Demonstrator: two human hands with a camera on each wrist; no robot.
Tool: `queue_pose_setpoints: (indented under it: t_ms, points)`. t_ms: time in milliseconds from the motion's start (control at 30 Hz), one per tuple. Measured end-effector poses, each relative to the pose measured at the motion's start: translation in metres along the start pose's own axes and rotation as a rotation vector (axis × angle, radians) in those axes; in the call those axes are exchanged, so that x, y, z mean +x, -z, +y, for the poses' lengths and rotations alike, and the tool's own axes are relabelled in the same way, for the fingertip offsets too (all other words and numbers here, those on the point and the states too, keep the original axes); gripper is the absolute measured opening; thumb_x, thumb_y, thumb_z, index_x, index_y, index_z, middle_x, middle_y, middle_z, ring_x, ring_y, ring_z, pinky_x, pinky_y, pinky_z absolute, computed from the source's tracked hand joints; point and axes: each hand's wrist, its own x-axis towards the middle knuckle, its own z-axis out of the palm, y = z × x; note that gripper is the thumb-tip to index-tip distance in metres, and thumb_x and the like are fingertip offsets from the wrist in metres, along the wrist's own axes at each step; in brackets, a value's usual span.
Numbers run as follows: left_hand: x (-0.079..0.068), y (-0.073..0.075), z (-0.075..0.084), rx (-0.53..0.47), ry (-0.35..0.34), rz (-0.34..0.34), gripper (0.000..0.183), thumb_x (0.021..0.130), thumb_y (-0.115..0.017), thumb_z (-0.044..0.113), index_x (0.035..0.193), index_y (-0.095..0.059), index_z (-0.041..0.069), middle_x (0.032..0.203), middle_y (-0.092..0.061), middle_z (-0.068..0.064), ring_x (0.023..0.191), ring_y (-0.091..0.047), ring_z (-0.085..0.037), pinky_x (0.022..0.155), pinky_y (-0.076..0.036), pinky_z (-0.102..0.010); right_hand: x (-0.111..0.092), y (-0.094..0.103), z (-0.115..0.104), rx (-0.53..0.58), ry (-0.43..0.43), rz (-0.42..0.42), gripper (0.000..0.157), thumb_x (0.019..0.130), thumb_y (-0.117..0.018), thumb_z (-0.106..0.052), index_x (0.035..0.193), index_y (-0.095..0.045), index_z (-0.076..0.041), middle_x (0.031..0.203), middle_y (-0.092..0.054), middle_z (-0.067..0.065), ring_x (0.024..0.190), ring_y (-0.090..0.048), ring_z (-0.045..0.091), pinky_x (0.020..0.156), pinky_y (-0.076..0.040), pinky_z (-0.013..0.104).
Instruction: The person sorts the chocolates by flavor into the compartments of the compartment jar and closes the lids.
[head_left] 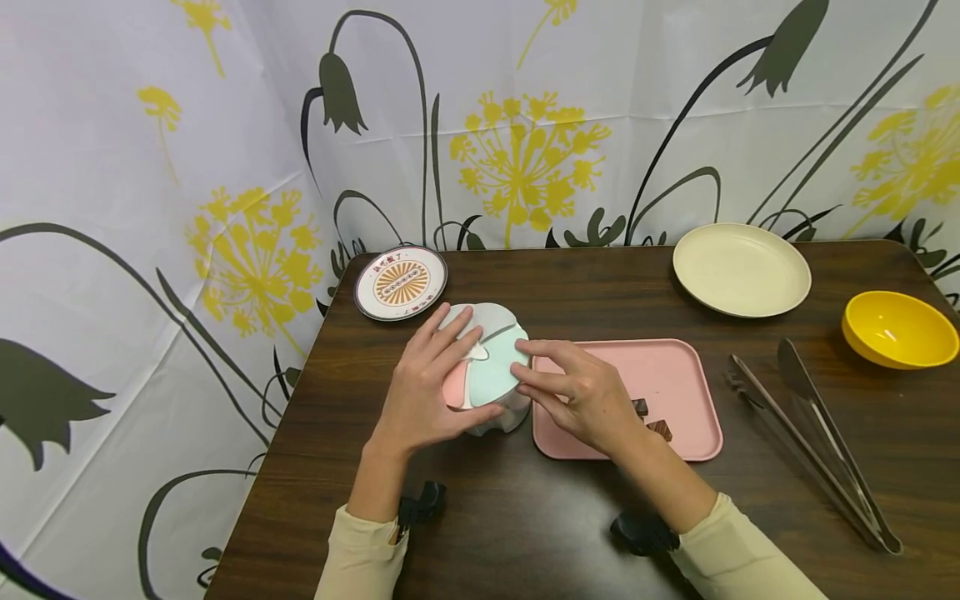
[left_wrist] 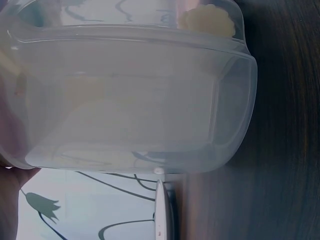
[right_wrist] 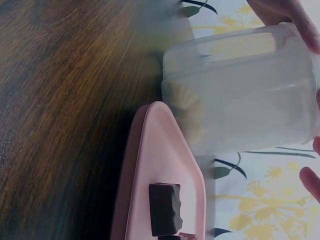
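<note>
Both hands are on a clear container [right_wrist: 245, 100] standing at the left end of a pink tray [head_left: 660, 367], roughly mid-table. The left hand [head_left: 426, 385] has it gripped from the left, fingers spread over the top of the lid [head_left: 497, 373] and thumb round the near edge. The right hand [head_left: 573, 387] isn't clamped on anything: fingers pretty much stretched out, tips resting on the right edge of the lid. That lid's split into grey, mint and pink sections with white in between. The container's upright, lid on, and there are some pale lumps [right_wrist: 184, 110] low down inside, kinda blurry through the plastic so I can't tell what they are.

The tray's corner sits right by the container; can't tell if they touch. On it, under the right wrist, are a couple of dark brown pieces [head_left: 660, 430] with ridged sides. Right of that, tongs [head_left: 846, 458] lying spread apart, then a yellow bowl [head_left: 900, 329]. Back edge of the table [head_left: 525, 517]: patterned plate [head_left: 401, 282] on the left, cream plate [head_left: 742, 269] on the right. Behind everything hangs a flowery cloth [head_left: 517, 158].
</note>
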Motion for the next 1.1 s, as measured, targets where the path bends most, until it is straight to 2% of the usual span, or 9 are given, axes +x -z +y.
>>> queue_pose_setpoints:
  t_ms: [267, 533, 867, 1100]
  points:
    - [-0.001, 0.001, 0.0, 0.004, 0.004, -0.011, 0.091, 0.075, -0.058, 0.078, 0.136, -0.059, 0.01, 0.149, -0.047, -0.007, 0.144, -0.028, -0.029, 0.113, -0.024, -0.049, -0.002, -0.002, 0.0, -0.005, 0.001, 0.013, 0.026, 0.086, -0.076, -0.022, 0.112, -0.077, -0.018, 0.128, -0.063, 0.005, 0.113, -0.062, 0.021, 0.078, -0.054, 0.037]
    - [-0.001, 0.001, 0.001, 0.02, 0.017, -0.01, 0.086, 0.077, -0.06, 0.073, 0.137, -0.059, 0.011, 0.149, -0.046, -0.006, 0.144, -0.027, -0.028, 0.113, -0.025, -0.051, -0.003, -0.004, -0.002, 0.03, -0.022, 0.021, 0.028, 0.087, -0.075, -0.026, 0.114, -0.076, -0.016, 0.129, -0.063, 0.004, 0.112, -0.062, 0.02, 0.069, -0.053, 0.036]
    - [-0.001, 0.001, 0.002, 0.016, 0.025, -0.007, 0.085, 0.077, -0.062, 0.072, 0.136, -0.06, 0.011, 0.149, -0.047, -0.006, 0.144, -0.028, -0.027, 0.112, -0.026, -0.051, 0.0, 0.006, -0.014, -0.052, -0.032, -0.072, 0.039, 0.084, -0.077, -0.023, 0.121, -0.071, -0.013, 0.136, -0.057, 0.004, 0.124, -0.054, 0.022, 0.087, -0.052, 0.039]
    - [0.0, -0.001, 0.003, 0.053, 0.036, 0.006, 0.086, 0.077, -0.061, 0.072, 0.135, -0.06, 0.009, 0.149, -0.046, -0.008, 0.144, -0.028, -0.028, 0.113, -0.024, -0.05, 0.003, 0.008, -0.021, -0.069, 0.038, -0.138, 0.038, 0.087, -0.07, -0.014, 0.125, -0.068, -0.013, 0.137, -0.058, 0.006, 0.131, -0.048, 0.026, 0.102, -0.043, 0.043]
